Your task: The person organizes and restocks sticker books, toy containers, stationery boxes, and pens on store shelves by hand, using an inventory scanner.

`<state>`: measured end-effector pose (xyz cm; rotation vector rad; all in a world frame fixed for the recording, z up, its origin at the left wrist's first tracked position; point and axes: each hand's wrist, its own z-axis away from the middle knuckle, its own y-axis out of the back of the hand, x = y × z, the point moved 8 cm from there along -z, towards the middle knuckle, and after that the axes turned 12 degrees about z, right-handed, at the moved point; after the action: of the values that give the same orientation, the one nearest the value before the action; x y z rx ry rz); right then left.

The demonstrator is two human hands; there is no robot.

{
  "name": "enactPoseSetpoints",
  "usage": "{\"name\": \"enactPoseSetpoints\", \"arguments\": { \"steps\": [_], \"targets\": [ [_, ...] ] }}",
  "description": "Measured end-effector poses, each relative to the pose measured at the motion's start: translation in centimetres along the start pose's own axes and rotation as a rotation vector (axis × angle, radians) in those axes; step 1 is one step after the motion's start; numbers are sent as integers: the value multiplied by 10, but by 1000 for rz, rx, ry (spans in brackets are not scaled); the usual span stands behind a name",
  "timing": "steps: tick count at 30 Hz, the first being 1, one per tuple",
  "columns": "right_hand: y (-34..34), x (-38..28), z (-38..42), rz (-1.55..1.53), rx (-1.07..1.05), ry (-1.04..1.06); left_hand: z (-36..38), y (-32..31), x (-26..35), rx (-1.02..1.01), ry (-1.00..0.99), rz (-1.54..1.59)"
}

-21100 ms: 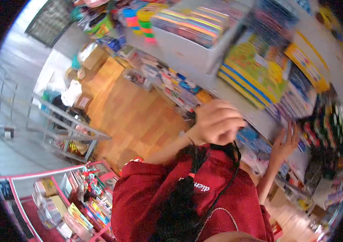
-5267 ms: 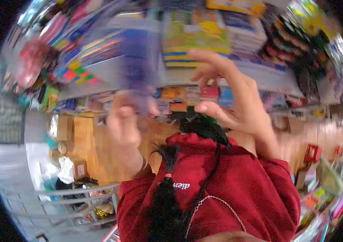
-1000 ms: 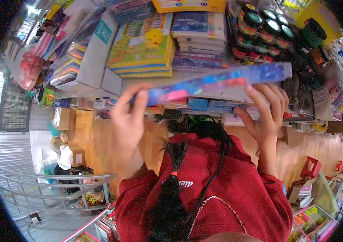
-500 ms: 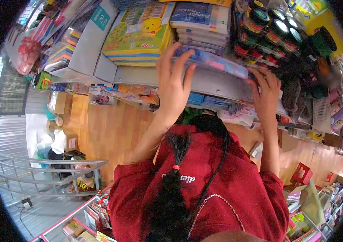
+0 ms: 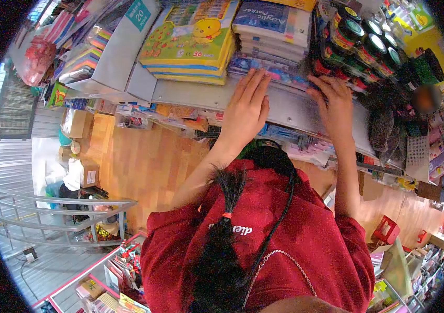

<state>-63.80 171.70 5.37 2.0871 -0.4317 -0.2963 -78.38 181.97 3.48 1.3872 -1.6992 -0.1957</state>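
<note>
A flat blue-purple patterned pack [image 5: 284,73] lies on the shelf at the front of a stack of Acrylic Marker packs [image 5: 271,23]. My left hand [image 5: 248,104] rests its outstretched fingertips against the pack's front edge. At the pack's right end is my right hand [image 5: 332,99], its fingers slightly bent and apart, touching the edge. Neither hand is wrapped round anything. Left of the stack sits a pile of yellow 36-colour boxes [image 5: 190,41] with a chick on the cover.
Paint jars with dark lids [image 5: 373,44] stand in trays to the right. A white carton marked 20 [image 5: 123,47] is on the left. The metal shelf edge [image 5: 196,96] runs in front, with more goods below. A metal railing [image 5: 60,208] stands at lower left.
The patterned pack has gone further back towards the stack and lies straighter. My left hand has moved right and flattened; the right hand has stayed at its end. The view has shifted slightly.
</note>
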Motion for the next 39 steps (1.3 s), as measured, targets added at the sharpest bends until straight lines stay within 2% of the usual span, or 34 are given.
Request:
{"name": "enactPoseSetpoints", "arguments": {
  "steps": [11,20,22,25,27,30,32,33,34,35,37,39],
  "targets": [
    [2,-8,1,72,59,-40,1,6,-2,33,-8,-56],
    [-7,-12,2,127,-103,-78,2,8,-5,18,1,-22],
    [-6,-14,6,177,-90,-94,9,14,-4,56,-21,96],
    [21,-30,8,204,80,-90,11,65,15,123,-172,214],
    [32,-34,13,220,158,-152,13,116,22,189,-287,170],
    [35,-46,15,253,245,-219,21,214,15,391,-391,3],
    [31,-60,11,211,264,-242,26,285,0,582,-355,-256],
    [29,-68,7,159,254,-248,26,321,-15,677,-300,-252],
    [26,-75,2,108,242,-253,26,353,-38,792,-134,-253],
    [24,-85,-2,98,264,-226,25,381,-55,833,-170,-319],
    [19,-103,-7,84,302,-177,15,425,-103,748,-4,-472],
    [15,-120,-15,53,269,-166,0,442,-141,522,7,-518]
  ]
}}
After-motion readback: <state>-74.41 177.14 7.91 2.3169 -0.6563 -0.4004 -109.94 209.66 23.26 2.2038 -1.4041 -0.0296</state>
